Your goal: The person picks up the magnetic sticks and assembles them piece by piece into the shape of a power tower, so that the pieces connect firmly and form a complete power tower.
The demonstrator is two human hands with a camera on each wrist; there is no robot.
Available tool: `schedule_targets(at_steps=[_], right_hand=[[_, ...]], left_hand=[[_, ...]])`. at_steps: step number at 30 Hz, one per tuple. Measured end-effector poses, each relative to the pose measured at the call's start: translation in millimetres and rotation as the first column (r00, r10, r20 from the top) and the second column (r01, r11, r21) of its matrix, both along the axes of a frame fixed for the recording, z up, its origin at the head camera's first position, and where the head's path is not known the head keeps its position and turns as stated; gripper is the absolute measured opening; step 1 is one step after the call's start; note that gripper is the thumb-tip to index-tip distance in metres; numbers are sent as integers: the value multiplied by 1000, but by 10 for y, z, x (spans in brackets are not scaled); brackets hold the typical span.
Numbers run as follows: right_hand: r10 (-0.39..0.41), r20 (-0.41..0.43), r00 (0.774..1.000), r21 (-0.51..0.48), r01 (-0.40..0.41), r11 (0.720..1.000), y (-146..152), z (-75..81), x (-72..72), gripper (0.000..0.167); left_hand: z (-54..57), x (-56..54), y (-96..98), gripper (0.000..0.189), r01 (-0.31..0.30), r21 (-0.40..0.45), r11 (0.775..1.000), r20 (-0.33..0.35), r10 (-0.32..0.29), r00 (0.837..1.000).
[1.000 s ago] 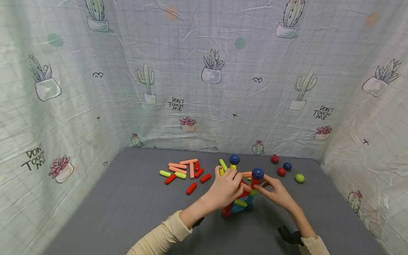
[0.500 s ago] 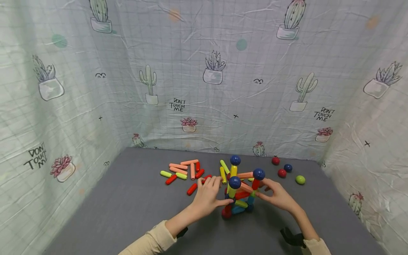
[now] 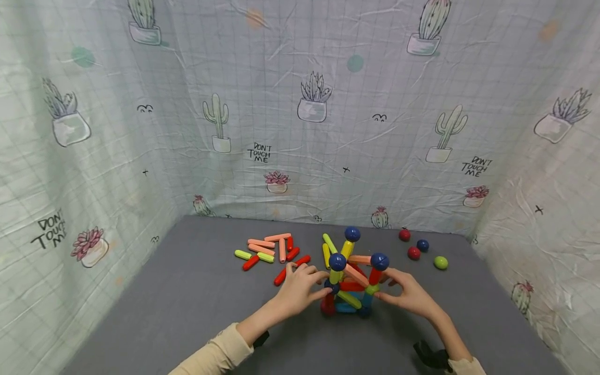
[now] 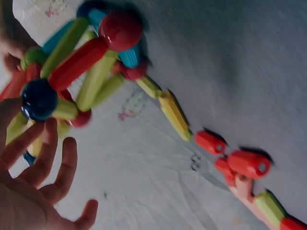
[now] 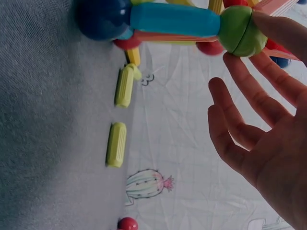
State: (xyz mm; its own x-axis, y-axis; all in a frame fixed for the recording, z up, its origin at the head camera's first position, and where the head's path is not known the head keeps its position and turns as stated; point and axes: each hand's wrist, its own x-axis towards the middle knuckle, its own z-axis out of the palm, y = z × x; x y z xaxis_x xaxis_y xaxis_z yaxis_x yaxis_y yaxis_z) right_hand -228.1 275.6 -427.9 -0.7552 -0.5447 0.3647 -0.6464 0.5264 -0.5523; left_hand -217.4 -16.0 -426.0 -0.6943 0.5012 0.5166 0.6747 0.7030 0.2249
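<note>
A structure of coloured magnetic rods and balls stands on the grey table. My left hand [image 3: 296, 289] is at its left side, thumb and fingertips pinching a dark blue ball [image 4: 39, 99] at mid height. Opposite, my right hand [image 3: 407, 294] pinches a green ball [image 5: 242, 31] between thumb and fingers. Blue balls top the uprights: one on a yellow-green rod [image 3: 336, 276], one on a red rod [image 3: 375, 276], and another on a yellow rod [image 3: 347, 249] behind. Orange rods [image 3: 357, 275] slope between them. A red ball [image 4: 121, 30] sits at the base.
Left of the structure lie several loose orange, red and yellow-green rods [image 3: 261, 250]. A yellow rod [image 3: 326, 255] lies close behind it. Loose red, blue and green balls [image 3: 440, 262] lie at the back right, before the patterned cloth [image 3: 347, 130].
My left hand has come down from the top of the structure to the blue ball on its left. My right hand has shifted slightly lower, and the structure has moved and turned slightly.
</note>
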Motion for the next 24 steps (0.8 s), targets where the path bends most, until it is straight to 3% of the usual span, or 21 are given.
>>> schedule_targets(at_steps=[5, 9, 11, 14, 20, 24], right_hand=[[16, -25, 1000, -3, -16, 1000, -68, -7, 38, 36], [1, -43, 999, 4, -1, 1000, -100, -21, 51, 37], [1, -39, 999, 5, 0, 1000, -106, -21, 48, 38], [6, -40, 999, 12, -5, 1000, -112, -11, 36, 38], [8, -33, 999, 41, -6, 999, -122, 22, 24, 34], [-2, -21, 1000, 40, 3, 999, -125, 76, 36, 33]], left_hand=[[-25, -158, -228, 24, 8, 16, 1000, 57, -9, 998], [-107, -352, -444, 24, -85, -93, 992, 58, 90, 994], [-177, -451, -535, 26, -152, -190, 970, 49, 164, 985], [-308, -560, -621, 28, -206, -319, 925, 45, 232, 972], [-525, -610, -659, 32, -273, -498, 823, -90, 264, 960], [-565, -622, -657, 26, -295, -513, 806, -125, 269, 955]])
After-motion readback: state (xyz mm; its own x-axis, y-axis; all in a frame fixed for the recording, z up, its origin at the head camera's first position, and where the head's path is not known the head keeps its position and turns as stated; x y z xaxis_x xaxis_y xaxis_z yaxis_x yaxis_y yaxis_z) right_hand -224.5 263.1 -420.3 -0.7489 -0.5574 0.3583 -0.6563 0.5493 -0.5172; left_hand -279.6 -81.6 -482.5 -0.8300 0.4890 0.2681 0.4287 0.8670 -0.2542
